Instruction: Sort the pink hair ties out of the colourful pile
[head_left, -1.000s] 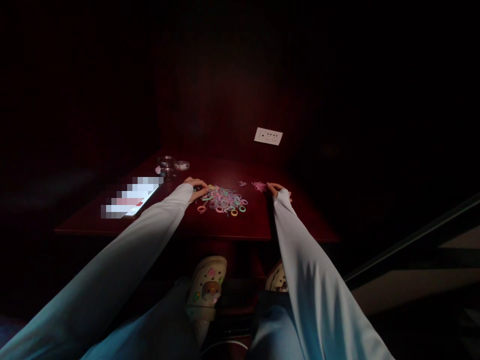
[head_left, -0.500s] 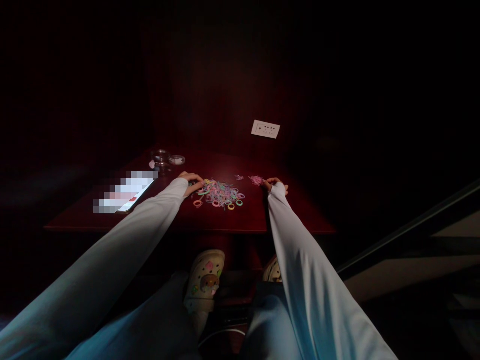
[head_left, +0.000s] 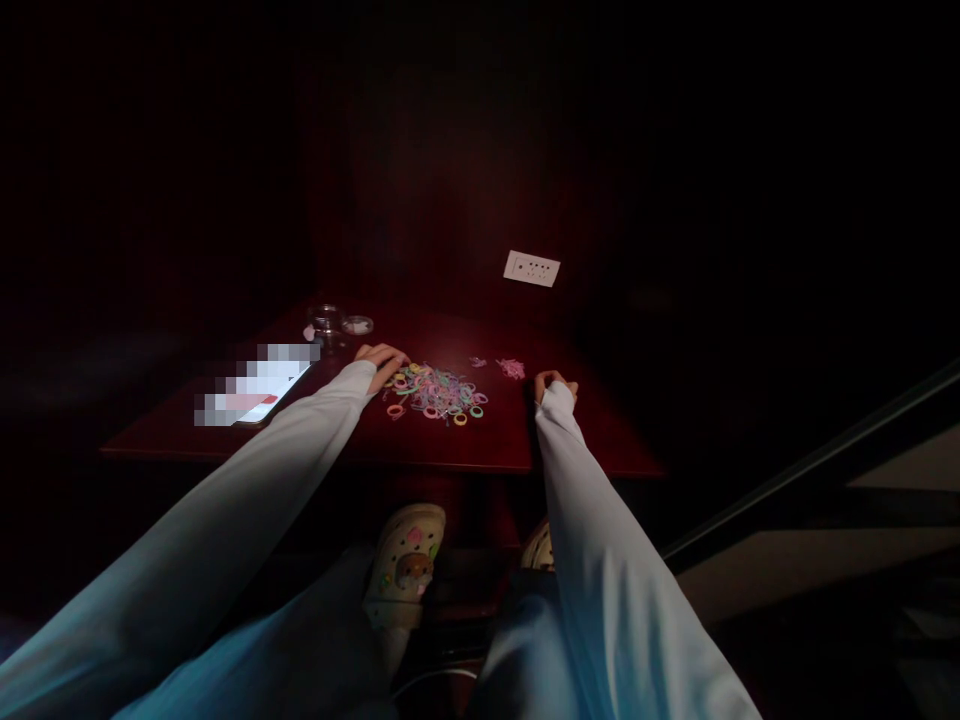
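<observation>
A mixed heap of small pastel hair ties (head_left: pixel 442 392) lies on the dark red table. At its upper left edge rests my left hand (head_left: pixel 381 362), fingers stretched out toward the ties and nothing visible in them. To the right of the heap is a small pile of pink hair ties (head_left: pixel 511 369), with a smaller purplish cluster (head_left: pixel 478 362) beside it. My right hand (head_left: pixel 555 386) sits just right of the pink pile, apart from it. Its fingers are curled in, and whatever they may hold is hidden.
A lit phone (head_left: pixel 262 385), partly blurred out, lies at the left of the table (head_left: pixel 337 452). Behind it stand a clear jar (head_left: pixel 325 320) and a round clear lid (head_left: pixel 358 325). A white socket (head_left: pixel 532 268) is on the back wall.
My right hand has drawn back from the pink pile, and its fingers have curled in. My left hand stays at the heap's left edge. The view has shifted slightly.
</observation>
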